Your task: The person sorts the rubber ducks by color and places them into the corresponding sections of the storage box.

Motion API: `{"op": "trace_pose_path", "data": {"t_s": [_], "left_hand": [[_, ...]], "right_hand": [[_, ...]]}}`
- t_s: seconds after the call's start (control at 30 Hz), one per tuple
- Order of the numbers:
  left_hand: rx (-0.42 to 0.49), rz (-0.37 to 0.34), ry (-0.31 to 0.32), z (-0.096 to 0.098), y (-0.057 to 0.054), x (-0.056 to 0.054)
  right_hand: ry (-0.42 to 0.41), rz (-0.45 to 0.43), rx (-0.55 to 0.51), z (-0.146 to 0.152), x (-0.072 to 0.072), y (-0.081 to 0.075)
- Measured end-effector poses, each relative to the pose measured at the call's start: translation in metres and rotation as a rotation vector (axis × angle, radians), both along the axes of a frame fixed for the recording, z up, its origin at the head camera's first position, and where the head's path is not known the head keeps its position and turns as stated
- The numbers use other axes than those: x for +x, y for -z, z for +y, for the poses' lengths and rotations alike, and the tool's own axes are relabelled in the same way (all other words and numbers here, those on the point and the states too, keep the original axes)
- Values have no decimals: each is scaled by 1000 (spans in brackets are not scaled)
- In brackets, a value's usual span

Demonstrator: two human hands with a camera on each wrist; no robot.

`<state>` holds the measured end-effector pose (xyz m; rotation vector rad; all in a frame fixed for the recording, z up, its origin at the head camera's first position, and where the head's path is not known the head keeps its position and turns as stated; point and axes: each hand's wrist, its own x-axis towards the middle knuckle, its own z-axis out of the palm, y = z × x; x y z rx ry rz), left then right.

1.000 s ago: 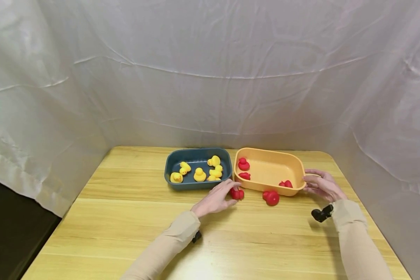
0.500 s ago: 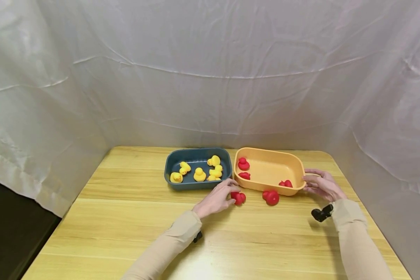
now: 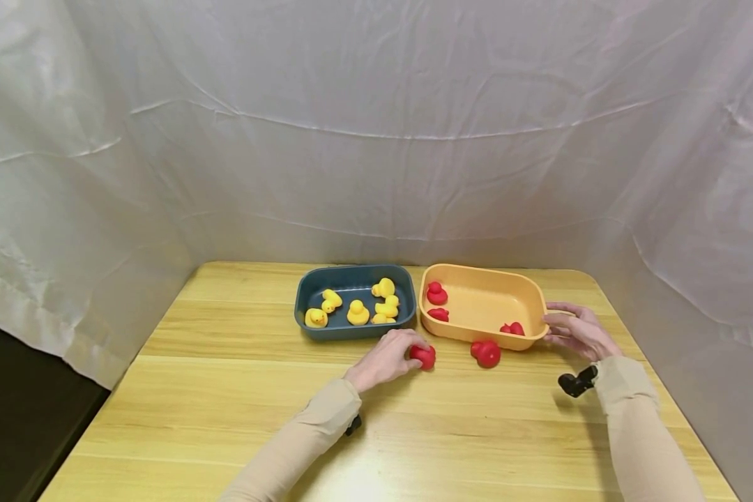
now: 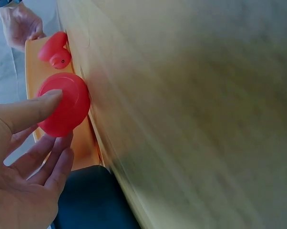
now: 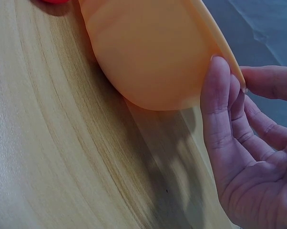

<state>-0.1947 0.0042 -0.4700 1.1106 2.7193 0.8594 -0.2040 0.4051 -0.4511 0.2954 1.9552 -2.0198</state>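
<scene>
In the head view my left hand (image 3: 383, 360) pinches a red rubber duck (image 3: 423, 357) at the table, in front of the gap between the two bins. The left wrist view shows the thumb on the duck's round flat base (image 4: 72, 112), with fingertips on its far side. My right hand (image 3: 580, 332) grips the right end of the orange bin (image 3: 477, 296); in the right wrist view its thumb lies outside the bin wall (image 5: 153, 62), fingers over the rim. Several red ducks lie in that bin. Another red duck (image 3: 487, 354) lies tipped over on the table before it.
A dark blue bin (image 3: 350, 332) stands left of the orange one, holding several yellow ducks (image 3: 358, 314). Grey-white curtains (image 3: 376, 174) enclose the back and sides of the wooden table (image 3: 452, 432).
The red duck at my left hand has turned, its head no longer pointing right. My left fingers have come down over it into a pinch. The right hand and both bins stay put.
</scene>
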Motion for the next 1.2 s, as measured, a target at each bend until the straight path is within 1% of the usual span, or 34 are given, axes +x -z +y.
{"op": "trace_pose_path", "data": {"t_s": [0.2,0.33,0.47,0.7,0.87,0.97,1.2], "left_hand": [[9,-80,37,-4,-5,1],[-12,-115,48,-6,-8,1],[-19,-141,58,-7,-9,0],[14,-190,87,-8,-8,-2],[41,-248,107,-9,-9,-1],[34,-275,120,-9,-11,-1],[18,-286,171,-11,-12,-1]], "right_hand": [[-3,-3,1,0,0,0],[-5,-5,3,1,0,-1],[-6,-5,3,1,0,-1],[-8,-3,4,1,0,0],[-7,-3,1,1,1,0],[-9,-1,1,0,1,0],[-6,-6,-2,1,1,0]]}}
